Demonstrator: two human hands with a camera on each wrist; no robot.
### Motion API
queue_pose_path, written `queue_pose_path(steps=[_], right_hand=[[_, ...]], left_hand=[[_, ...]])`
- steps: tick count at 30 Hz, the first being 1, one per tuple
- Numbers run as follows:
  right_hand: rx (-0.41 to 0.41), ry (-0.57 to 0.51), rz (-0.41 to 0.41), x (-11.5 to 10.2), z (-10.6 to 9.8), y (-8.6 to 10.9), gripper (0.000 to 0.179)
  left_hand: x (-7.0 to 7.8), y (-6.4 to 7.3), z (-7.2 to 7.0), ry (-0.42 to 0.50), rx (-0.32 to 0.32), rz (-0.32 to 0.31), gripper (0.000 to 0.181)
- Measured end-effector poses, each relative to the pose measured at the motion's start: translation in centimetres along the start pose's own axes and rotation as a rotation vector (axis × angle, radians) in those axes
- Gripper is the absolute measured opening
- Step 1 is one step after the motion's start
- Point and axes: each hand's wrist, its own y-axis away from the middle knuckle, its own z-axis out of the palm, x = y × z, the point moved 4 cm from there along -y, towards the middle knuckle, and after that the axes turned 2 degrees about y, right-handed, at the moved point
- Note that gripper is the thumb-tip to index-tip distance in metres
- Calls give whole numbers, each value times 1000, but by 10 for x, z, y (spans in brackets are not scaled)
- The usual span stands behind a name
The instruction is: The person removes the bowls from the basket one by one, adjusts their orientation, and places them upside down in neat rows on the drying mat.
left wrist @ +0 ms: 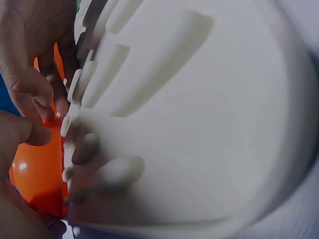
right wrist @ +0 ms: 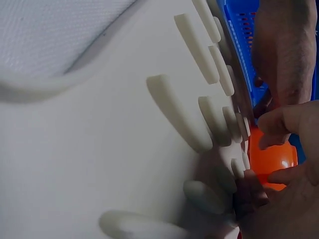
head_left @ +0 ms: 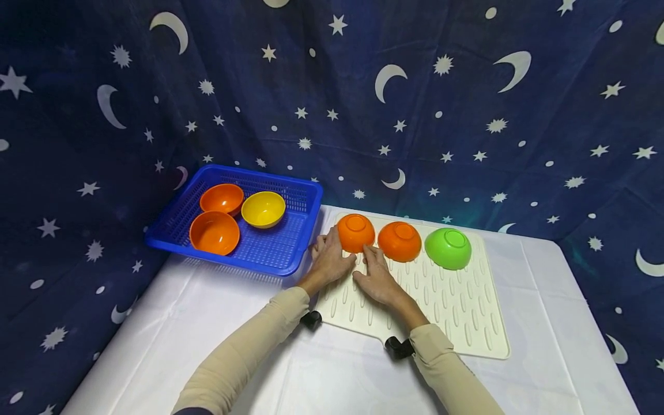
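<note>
Starry cloth (head_left: 425, 115) is hanging beyond our worktop (head_left: 539, 305) — we are holding our left hand (head_left: 329, 259) and right hand (head_left: 380, 282) loosely spread around an upturned orange bowl (head_left: 355, 233), sitting between them.

Both arms (head_left: 246, 353) reach toward the counter's (head_left: 550, 300) far edge, left hand (head_left: 329, 260) near right hand (head_left: 381, 281), thumbs pointing inward.

Dark blue cloth (head_left: 353, 75) hangs as walls on the far, left and right sides, printed with pale crescent moons (head_left: 523, 63), stars (head_left: 338, 25) and dots (head_left: 490, 12). Soft folds run down it, with a teal tint low on the far side. A white cover (head_left: 311, 380), lightly creased, drapes the desk (head_left: 550, 300), under soft light; the far left corner is darker.
</note>
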Motion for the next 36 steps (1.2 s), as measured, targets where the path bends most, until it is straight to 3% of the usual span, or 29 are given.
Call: queue_pose_path(steps=[3, 8, 11, 17, 20, 28, 32, 36], right_hand=[[4, -10, 3, -1, -1, 2, 69], [19, 5, -25, -4, -1, 18, 62], [47, 38, -64, -4, -3, 36, 58], [130, 154, -144, 7, -20, 67, 57], [138, 214, -174, 13, -26, 80, 65], [140, 309, -148, 36, -42, 115, 70], [170, 386, -159, 52, -56, 130, 67], [211, 482, -159, 73, -74, 142, 62]], left_hand=[[1, 2, 0, 12, -14, -10, 86], [0, 14, -1, -51, -8, -2, 91], [1, 27, -6, -86, 36, 81, 91], [13, 51, -21, -163, 160, 380, 81], [20, 61, -29, -194, 171, 476, 78], [32, 88, -55, -211, 121, 598, 78], [30, 100, -69, -218, 128, 642, 76], [23, 107, -79, -205, 131, 647, 73]])
